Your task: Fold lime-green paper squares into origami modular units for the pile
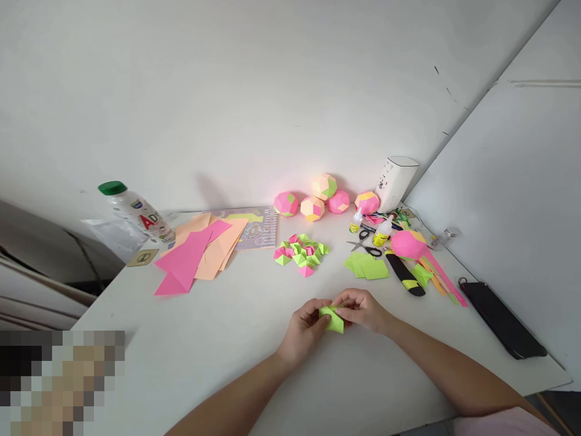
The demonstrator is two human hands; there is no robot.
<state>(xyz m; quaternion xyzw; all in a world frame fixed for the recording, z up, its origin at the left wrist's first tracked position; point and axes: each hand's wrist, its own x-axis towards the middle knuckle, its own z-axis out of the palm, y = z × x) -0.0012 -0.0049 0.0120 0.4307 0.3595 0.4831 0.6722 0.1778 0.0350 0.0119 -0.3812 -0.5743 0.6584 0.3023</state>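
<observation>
Two hands pinch a folded green paper at lower centre of the frame.
Its visible part slants from upper left to lower right, one corner pointing lower right; the left hand grips its left side between thumb and fingers, the right hand its upper right edge, both nearly closed. Beyond, on the tabletop, lie small folded pieces; right of centre stand two yellow-labelled bottles, and at left leans a green-capped bottle, contents unclear.
</observation>
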